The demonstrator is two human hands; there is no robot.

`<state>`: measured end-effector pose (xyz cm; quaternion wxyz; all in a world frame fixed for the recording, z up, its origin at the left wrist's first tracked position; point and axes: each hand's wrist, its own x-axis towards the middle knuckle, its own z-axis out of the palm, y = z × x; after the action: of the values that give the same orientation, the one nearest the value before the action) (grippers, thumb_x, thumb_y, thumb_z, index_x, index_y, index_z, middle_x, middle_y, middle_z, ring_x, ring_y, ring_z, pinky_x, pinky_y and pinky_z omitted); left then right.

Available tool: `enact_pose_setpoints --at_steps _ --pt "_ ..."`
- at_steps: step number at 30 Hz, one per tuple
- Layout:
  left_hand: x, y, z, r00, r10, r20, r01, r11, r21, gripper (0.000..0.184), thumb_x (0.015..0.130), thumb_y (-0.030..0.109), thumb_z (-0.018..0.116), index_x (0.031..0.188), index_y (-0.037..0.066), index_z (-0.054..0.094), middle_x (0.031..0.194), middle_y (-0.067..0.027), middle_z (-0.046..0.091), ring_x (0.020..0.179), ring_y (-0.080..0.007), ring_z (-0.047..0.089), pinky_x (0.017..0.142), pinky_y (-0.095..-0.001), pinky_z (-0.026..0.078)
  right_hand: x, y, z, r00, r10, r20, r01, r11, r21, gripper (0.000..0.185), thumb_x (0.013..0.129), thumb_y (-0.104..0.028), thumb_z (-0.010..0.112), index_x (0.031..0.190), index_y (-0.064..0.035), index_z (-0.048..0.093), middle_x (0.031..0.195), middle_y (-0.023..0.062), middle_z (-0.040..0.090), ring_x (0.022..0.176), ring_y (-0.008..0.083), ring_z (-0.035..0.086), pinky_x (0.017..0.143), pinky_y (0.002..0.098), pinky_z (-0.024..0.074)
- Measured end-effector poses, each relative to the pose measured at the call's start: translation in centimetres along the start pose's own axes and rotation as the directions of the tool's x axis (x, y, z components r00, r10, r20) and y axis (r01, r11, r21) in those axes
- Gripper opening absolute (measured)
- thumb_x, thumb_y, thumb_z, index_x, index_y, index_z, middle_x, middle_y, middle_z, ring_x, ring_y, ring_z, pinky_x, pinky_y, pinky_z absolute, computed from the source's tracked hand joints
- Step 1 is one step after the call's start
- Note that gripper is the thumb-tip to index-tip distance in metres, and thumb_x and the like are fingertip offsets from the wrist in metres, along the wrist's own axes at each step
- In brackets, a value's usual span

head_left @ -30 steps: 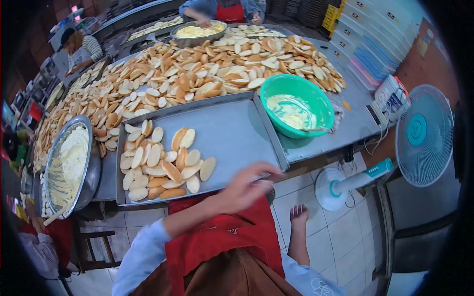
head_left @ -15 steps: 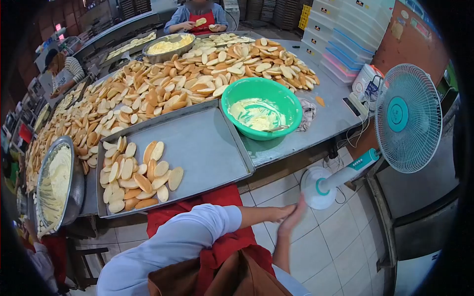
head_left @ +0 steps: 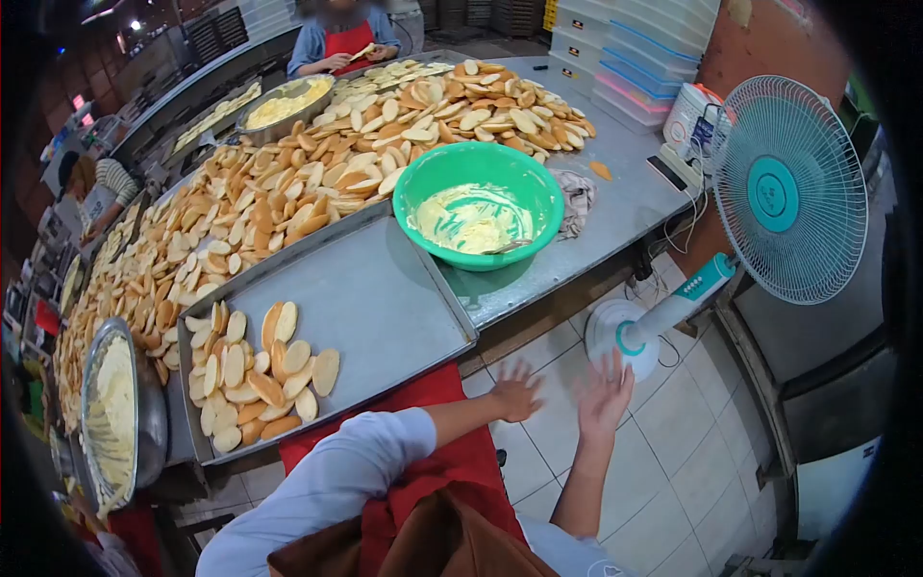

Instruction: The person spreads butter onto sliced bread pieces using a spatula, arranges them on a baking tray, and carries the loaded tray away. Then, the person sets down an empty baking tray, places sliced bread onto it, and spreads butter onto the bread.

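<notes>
Both of my hands are held up over the floor, in front of the table's near edge. My left hand (head_left: 517, 392) is empty, its fingers spread and slightly blurred. A short gap away, my right hand (head_left: 605, 396) is open too, palm showing, fingers apart. Nearest on the table is a metal tray (head_left: 385, 288) with a cluster of oval bread slices (head_left: 258, 370) at its left end. A green basin (head_left: 409, 183) overlaps the tray's far right corner. Pale yellow cream (head_left: 476, 226) is smeared inside it, and a utensil rests there, its kind hard to make out.
A large pile of bread slices (head_left: 288, 192) covers much of the table. At left stands a metal bowl of cream (head_left: 149, 423). A standing fan (head_left: 784, 192) is at right, near stacked plastic boxes (head_left: 639, 67). Two co-workers are across the table, one (head_left: 348, 43) holding a slice.
My hands were together, touching; now they are apart with fingers spread. The view has shifted a little, so the table things appear further left.
</notes>
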<state>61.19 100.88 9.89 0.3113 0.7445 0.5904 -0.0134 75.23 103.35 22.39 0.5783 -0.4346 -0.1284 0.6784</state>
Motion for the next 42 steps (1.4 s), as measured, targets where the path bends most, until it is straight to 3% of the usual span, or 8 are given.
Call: enact_pose_setpoints --at_steps 7,11,14,21,25,29,38,42 --pt "-2.4 0.2 -0.1 0.988 0.148 0.034 -0.109 0.846 -0.523 0.058 0.094 0.048 0.039 0.139 0.012 0.034 0.147 -0.0188 0.023 0.137 -0.0394 0.016 0.109 -0.0526 0.018 22.4 0.4 11.7 0.426 -0.587 0.689 0.718 -0.245 -0.652 0.062 0.078 -0.002 0.06 0.136 -0.0099 0.038 0.138 0.0217 0.035 0.129 0.0393 0.033 0.107 0.042 0.0273" --pt "-3.6 -0.2 -5.6 0.977 0.215 0.005 -0.107 0.505 -0.857 0.05 0.098 0.039 0.04 0.13 0.001 0.042 0.134 -0.0198 0.043 0.127 -0.0307 0.038 0.106 -0.0338 0.028 31.0 1.9 17.4 0.381 -0.508 0.772 0.687 -0.404 -0.604 0.063 0.082 -0.005 0.056 0.14 -0.0138 0.032 0.14 0.0203 0.034 0.128 0.0419 0.033 0.103 0.0437 0.0338" --pt "-3.5 -1.7 -7.0 0.969 0.239 -0.057 -0.126 0.285 -0.95 0.049 0.099 0.038 0.037 0.128 0.0 0.044 0.13 -0.016 0.046 0.123 -0.0241 0.041 0.105 -0.0314 0.029 35.1 2.9 16.3 0.75 -0.152 0.644 0.419 -0.645 -0.64 0.044 0.089 -0.016 0.046 0.132 -0.0126 0.043 0.123 0.017 0.05 0.111 0.0408 0.048 0.084 0.0463 0.0473" --pt "-4.6 -3.9 -11.7 0.997 0.082 0.007 0.008 -0.02 -1.0 0.059 0.096 0.052 0.031 0.135 0.009 0.038 0.139 -0.011 0.038 0.128 -0.0253 0.035 0.107 -0.0395 0.027 23.1 -0.4 12.2 0.413 -0.814 0.408 0.422 -0.226 -0.878 0.029 0.083 -0.027 0.064 0.091 0.001 0.065 0.082 0.0147 0.063 0.076 0.0291 0.061 0.07 0.039 0.0459" --pt "-4.3 -1.1 -12.5 0.988 0.014 0.157 0.155 -0.264 -0.952 0.072 0.092 0.064 0.025 0.142 0.012 0.026 0.145 -0.0101 0.027 0.133 -0.0285 0.029 0.105 -0.0466 0.029 9.7 -0.9 5.2 0.729 -0.683 0.035 0.482 0.477 -0.735 0.028 0.087 -0.021 0.062 0.105 0.0003 0.06 0.09 0.0049 0.062 0.08 0.0129 0.055 0.071 0.0288 0.0451" --pt "0.9 1.5 -5.1 0.972 0.187 0.142 0.202 -0.358 -0.911 0.058 0.093 0.046 0.042 0.136 0.008 0.038 0.131 -0.0126 0.048 0.12 -0.0224 0.047 0.097 -0.0371 0.04 2.8 5.1 -0.3 0.75 -0.648 0.134 0.493 0.411 -0.767 0.039 0.089 -0.021 0.059 0.122 -0.0009 0.051 0.102 0.0065 0.06 0.086 0.0171 0.058 0.081 0.0287 0.0455" --pt "0.5 3.4 -3.5 0.887 -0.444 -0.125 0.158 0.547 -0.822 0.038 0.089 0.029 0.04 0.095 0.0 0.063 0.095 -0.027 0.063 0.093 -0.0424 0.06 0.081 -0.0501 0.045 -0.6 7.2 2.2 0.848 -0.528 0.034 0.393 0.586 -0.709 0.04 0.096 -0.036 0.048 0.09 0.0015 0.061 0.081 0.0048 0.061 0.076 0.0134 0.056 0.071 0.0283 0.0452" --pt "-1.6 4.2 -6.3 0.967 -0.222 -0.124 0.067 0.692 -0.719 0.039 0.094 0.028 0.035 0.115 0.0 0.053 0.115 -0.0269 0.056 0.105 -0.0401 0.055 0.089 -0.0443 0.043 0.6 5.9 2.4 0.834 -0.535 -0.133 0.338 0.687 -0.643 0.05 0.095 -0.048 0.045 0.07 -0.0049 0.05 0.066 0.0007 0.052 0.064 0.0122 0.051 0.06 0.0281 0.0439"
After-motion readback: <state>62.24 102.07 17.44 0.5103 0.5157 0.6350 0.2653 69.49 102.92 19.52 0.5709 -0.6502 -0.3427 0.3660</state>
